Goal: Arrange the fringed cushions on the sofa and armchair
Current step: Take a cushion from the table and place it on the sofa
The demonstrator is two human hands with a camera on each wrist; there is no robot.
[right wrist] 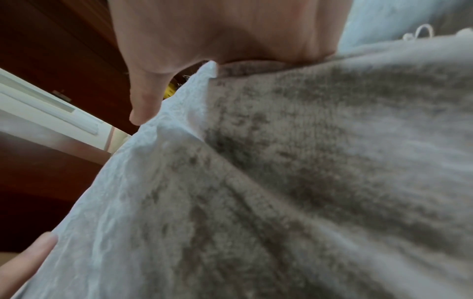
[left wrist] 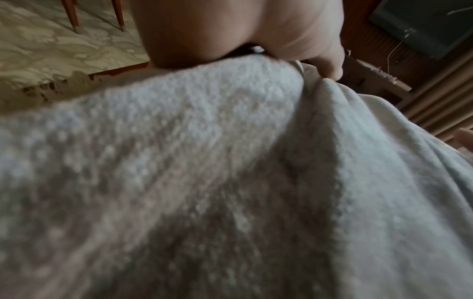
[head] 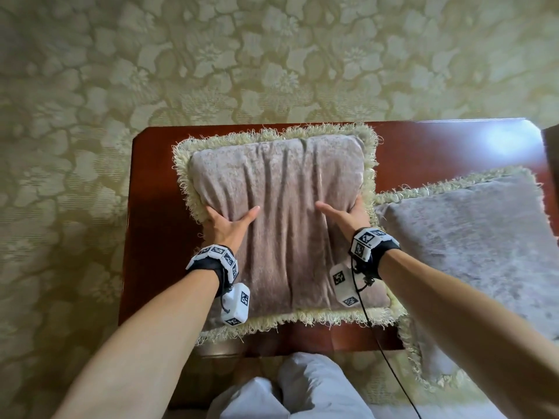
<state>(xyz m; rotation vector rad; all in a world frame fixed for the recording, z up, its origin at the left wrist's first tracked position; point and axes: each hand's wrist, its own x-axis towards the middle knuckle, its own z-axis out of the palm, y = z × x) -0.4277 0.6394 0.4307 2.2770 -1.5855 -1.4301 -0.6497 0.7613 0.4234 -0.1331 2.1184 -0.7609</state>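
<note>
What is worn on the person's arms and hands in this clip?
Both forearms are bare, no sleeves or gloves. Each wrist carries a black strap ringed with white blocks printed with black square markers, near the left hand and the right hand. A white marker cube hangs under each wrist, and a thin black cable trails from the right one.

A square taupe cushion (head: 281,225) edged in cream fringe is lying over a glossy red-brown table (head: 453,152), its fabric creasing lengthwise. A second cushion (head: 478,255), greyer with the same fringe, is sitting just beside it, its fringed corner tucking under the first's edge.
</note>
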